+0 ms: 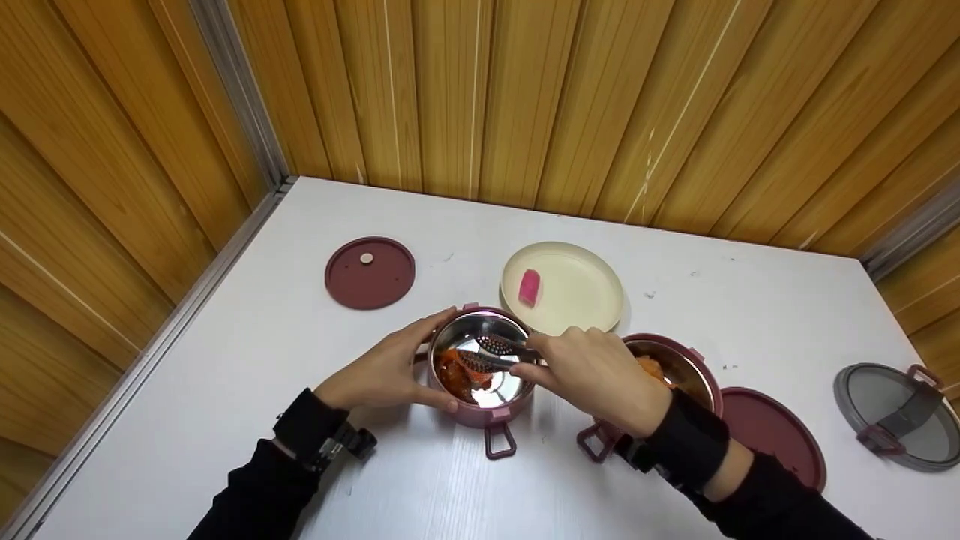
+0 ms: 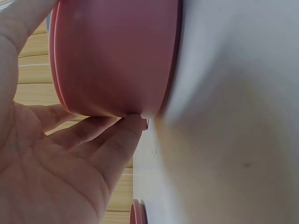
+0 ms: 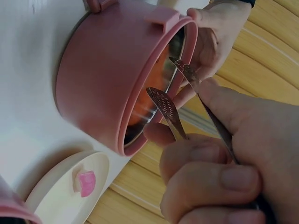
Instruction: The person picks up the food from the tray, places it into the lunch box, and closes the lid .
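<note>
My left hand (image 1: 390, 367) spreads its fingers and thumb around the side of a pink steel-lined pot (image 1: 478, 416). In the left wrist view its fingertips press the pot's outer wall (image 2: 112, 56). Orange-brown food (image 1: 455, 379) lies in the left part of the pot. My right hand (image 1: 592, 371) holds metal tongs (image 3: 166, 105) with perforated ends over the pot's mouth. The tong ends stand apart, with nothing between them in the right wrist view.
Behind the pot, a cream plate (image 1: 589, 292) bears a pink piece (image 1: 529, 287). A second pink pot (image 1: 694, 360) with orange food stands under the right forearm. Dark red lids (image 1: 367, 281) (image 1: 776, 435) lie left and right; a grey clear lid (image 1: 892, 412) lies far right.
</note>
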`<state>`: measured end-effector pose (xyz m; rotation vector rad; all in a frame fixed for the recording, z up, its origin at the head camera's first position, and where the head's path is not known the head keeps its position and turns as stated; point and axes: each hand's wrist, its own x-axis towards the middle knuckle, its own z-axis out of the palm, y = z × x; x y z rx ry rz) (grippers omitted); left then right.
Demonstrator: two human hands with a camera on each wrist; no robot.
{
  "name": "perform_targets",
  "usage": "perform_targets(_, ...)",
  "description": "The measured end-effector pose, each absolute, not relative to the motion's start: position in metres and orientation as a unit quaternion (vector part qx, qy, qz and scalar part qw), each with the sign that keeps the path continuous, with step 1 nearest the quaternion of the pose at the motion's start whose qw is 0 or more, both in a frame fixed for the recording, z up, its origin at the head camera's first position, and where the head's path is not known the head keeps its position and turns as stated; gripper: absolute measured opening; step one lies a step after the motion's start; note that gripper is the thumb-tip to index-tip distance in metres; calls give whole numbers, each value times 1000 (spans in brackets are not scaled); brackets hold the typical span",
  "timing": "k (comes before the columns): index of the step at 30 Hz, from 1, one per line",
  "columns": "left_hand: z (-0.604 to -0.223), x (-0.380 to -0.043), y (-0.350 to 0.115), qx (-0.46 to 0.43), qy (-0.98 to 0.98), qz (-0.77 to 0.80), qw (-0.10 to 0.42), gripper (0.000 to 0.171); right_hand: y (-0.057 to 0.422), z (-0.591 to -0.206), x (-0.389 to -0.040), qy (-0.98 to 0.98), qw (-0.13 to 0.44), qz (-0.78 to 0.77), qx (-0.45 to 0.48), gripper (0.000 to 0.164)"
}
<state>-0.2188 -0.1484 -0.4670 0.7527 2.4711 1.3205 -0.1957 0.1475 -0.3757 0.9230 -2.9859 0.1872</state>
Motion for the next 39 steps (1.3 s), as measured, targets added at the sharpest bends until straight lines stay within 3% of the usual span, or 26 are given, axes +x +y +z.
perform_targets(17,-465,-218,-147,253,856,437,111,127,170,-375,-242,-983,24,90,160,49)
perform_targets(29,-470,-219,-149,263,841,460,113,126,178,-382,-281,-992,-43,84,85,56)
perform_targets(39,-471,-219,-149,256,842,460,116,125,165,-388,-288,-993,-65,59,76,57)
